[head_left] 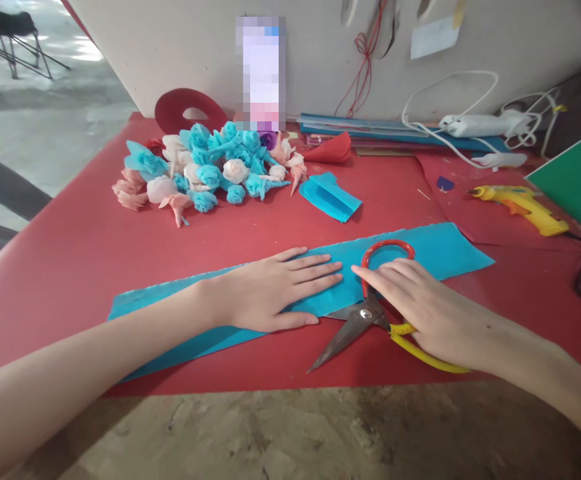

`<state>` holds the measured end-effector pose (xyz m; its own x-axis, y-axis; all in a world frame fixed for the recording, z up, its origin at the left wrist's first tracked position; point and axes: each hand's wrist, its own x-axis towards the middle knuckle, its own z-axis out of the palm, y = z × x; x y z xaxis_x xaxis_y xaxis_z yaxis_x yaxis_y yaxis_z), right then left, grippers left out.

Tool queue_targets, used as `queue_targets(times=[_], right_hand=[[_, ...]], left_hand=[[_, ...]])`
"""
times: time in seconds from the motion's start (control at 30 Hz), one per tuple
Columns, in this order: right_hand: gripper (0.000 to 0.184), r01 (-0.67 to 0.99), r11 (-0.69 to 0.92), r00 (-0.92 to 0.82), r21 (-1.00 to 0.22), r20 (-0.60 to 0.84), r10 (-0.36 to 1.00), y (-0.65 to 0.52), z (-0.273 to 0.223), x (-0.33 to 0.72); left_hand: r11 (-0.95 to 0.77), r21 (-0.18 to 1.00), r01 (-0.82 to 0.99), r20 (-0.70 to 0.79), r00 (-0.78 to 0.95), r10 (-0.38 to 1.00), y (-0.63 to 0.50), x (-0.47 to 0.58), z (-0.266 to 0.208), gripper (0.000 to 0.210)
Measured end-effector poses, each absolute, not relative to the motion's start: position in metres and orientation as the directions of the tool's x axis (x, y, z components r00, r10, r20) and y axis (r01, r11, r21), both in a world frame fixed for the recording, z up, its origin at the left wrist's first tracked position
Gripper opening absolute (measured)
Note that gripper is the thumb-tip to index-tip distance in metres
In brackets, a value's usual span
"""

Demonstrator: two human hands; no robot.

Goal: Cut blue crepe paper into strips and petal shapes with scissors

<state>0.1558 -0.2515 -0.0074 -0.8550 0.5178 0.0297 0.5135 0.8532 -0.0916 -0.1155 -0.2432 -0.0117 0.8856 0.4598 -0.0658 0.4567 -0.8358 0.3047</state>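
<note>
A long strip of blue crepe paper lies slantwise along the front of the red table. My left hand rests flat on its middle, fingers stretched to the right. My right hand is closed on a pair of scissors with one red and one yellow handle. The blades are apart: one shows over the table in front of the strip, while the other reaches beneath the paper's near edge, its tip hidden. Just behind the strip sits a small folded piece of blue paper.
A heap of blue, white and pink paper roses fills the back left of the red table. A yellow glue gun lies at right, near a white power strip with cables. A phone leans against the wall.
</note>
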Motion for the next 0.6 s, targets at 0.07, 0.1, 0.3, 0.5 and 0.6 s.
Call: queue_targets(times=[0.07, 0.1, 0.3, 0.5, 0.6], right_hand=[[0.078, 0.525, 0.846, -0.85, -0.092, 0.007, 0.527, -0.253, -0.007, 0.164], [0.081, 0.535, 0.84, -0.844, -0.091, -0.001, 0.537, -0.254, -0.008, 0.167], [0.082, 0.6, 0.798, -0.798, -0.058, 0.019, 0.602, -0.259, -0.01, 0.17], [0.085, 0.588, 0.804, -0.805, -0.091, 0.027, 0.592, -0.258, -0.003, 0.164], [0.085, 0.611, 0.784, -0.788, -0.111, 0.01, 0.616, -0.257, -0.003, 0.17]], left_hand=[[-0.835, 0.303, 0.459, -0.077, 0.886, 0.458, -0.243, -0.115, -0.011, 0.062], [-0.836, 0.302, 0.458, -0.079, 0.886, 0.457, -0.243, -0.115, -0.011, 0.062], [-0.838, 0.294, 0.459, -0.083, 0.886, 0.457, -0.243, -0.116, -0.01, 0.059], [-0.839, 0.3, 0.455, -0.09, 0.889, 0.45, -0.243, -0.117, -0.009, 0.053], [-0.837, 0.309, 0.451, -0.09, 0.89, 0.447, -0.243, -0.117, -0.008, 0.05]])
